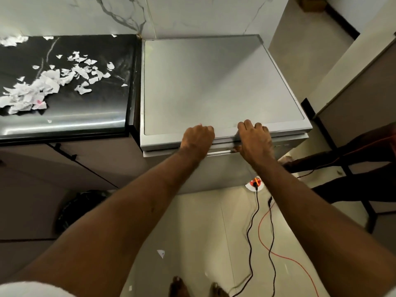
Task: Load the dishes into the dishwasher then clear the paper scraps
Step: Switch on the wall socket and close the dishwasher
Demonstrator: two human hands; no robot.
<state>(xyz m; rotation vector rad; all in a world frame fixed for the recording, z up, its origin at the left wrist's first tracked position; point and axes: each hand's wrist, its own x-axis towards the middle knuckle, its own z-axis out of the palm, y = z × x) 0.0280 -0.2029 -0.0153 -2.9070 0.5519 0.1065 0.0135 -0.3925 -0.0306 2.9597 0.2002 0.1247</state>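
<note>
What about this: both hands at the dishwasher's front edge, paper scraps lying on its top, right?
Partly wrong. The head view shows the paper scraps on the black counter beside the dishwasher; the left hand and right hand are at its front edge.

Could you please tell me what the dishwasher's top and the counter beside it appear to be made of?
The dishwasher top looks like painted or brushed metal, possibly plastic: silver-grey, matte, only soft reflections. The counter is likely polished stone, perhaps marble or granite: black, pale veins, sharp glossy highlights along its front edge.
</note>
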